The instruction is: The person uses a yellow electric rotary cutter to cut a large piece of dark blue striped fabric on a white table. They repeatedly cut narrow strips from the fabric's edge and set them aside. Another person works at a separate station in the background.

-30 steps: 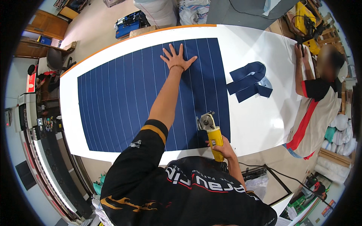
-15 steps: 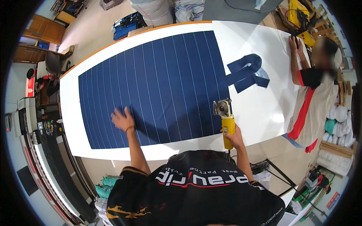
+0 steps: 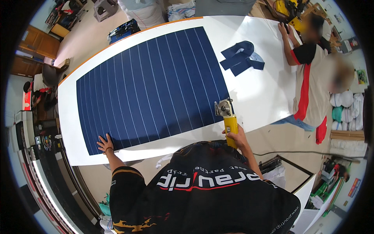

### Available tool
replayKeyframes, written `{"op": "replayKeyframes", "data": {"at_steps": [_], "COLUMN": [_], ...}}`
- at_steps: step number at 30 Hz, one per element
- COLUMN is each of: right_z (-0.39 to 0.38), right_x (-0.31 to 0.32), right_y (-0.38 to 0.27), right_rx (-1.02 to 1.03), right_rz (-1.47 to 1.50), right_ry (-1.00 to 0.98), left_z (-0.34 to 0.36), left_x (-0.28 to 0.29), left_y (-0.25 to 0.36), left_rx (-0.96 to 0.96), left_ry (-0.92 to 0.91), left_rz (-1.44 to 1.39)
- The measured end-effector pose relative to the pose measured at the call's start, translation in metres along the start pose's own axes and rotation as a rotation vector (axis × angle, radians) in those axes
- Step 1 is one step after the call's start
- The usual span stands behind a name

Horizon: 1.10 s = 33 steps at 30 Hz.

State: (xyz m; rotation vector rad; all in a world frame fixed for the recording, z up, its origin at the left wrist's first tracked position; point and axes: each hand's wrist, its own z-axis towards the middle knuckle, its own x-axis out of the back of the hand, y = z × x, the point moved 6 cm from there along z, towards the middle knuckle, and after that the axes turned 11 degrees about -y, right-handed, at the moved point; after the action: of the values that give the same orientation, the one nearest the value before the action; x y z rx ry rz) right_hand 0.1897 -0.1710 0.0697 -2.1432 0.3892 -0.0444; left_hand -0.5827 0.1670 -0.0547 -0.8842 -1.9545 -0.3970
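Near left on the counter (image 3: 265,101): left hand (image 3: 105,144), open, fingers spread on striped blue cloth (image 3: 148,85), shifted from its far side. Near right: right hand (image 3: 238,137) gripping yellow cutter (image 3: 231,126) at cloth's corner. Hands now span cloth's near edge.

From the middle of the cloth (image 3: 152,89) on the table (image 3: 265,103) before me, my left hand (image 3: 105,144) rests at seven o'clock; my right hand (image 3: 239,138) and the cutter (image 3: 230,125) sit at four. Cut pieces (image 3: 242,58) lie just beside it between two and three, a co-worker (image 3: 309,84) stands farther out at three, and a sack (image 3: 140,12) stands beyond the table at twelve.
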Motion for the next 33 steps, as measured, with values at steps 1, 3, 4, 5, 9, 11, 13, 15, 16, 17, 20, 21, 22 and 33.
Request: {"op": "replayKeyframes", "data": {"at_steps": [1,3,4,5,9,11,13,15,16,17,20,21,22,33], "right_z": [-0.012,-0.031,-0.042,-0.051,-0.090,-0.104,-0.115,-0.119,-0.121,-0.120,-0.111,-0.107,-0.105,-0.093], "right_x": [-0.001,0.005,0.011,0.015,0.017,0.022,0.024,0.019,0.012,0.006,-0.001,-0.003,-0.006,-0.009], "right_y": [0.003,0.019,0.029,0.036,0.054,0.066,0.075,0.069,0.057,0.047,0.042,0.040,0.036,0.041], "right_rx": [-0.023,-0.042,-0.045,-0.051,-0.118,-0.153,-0.209,-0.213,-0.190,-0.168,-0.161,-0.169,-0.176,-0.190], "right_rz": [0.022,0.026,-0.017,-0.069,-0.048,-0.113,-0.271,-0.399,-0.444,-0.493,-0.587,-0.610,-0.629,-0.816], "right_ry": [0.022,0.049,0.066,0.076,0.188,0.232,0.294,0.346,0.376,0.396,0.451,0.445,0.448,0.441], "left_z": [0.007,0.031,0.035,0.030,-0.049,-0.143,-0.233,-0.311,-0.338,-0.357,-0.374,-0.376,-0.378,-0.380], "left_x": [0.002,0.025,0.031,0.032,0.014,-0.009,-0.043,-0.072,-0.082,-0.091,-0.114,-0.118,-0.120,-0.137], "left_y": [-0.007,-0.019,-0.018,-0.018,0.049,0.108,0.167,0.209,0.227,0.240,0.273,0.282,0.292,0.321], "left_rx": [0.002,0.009,0.014,0.018,-0.178,-0.567,-0.914,-1.127,-1.179,-1.222,-1.278,-1.288,-1.308,-1.316], "left_ry": [-0.019,0.005,-0.006,0.002,0.316,0.545,0.462,0.403,0.360,0.319,0.278,0.278,0.277,0.311], "left_rz": [0.001,0.085,0.061,0.039,-0.040,-0.099,-0.145,-0.099,-0.096,-0.092,-0.057,-0.029,0.000,0.172]}}
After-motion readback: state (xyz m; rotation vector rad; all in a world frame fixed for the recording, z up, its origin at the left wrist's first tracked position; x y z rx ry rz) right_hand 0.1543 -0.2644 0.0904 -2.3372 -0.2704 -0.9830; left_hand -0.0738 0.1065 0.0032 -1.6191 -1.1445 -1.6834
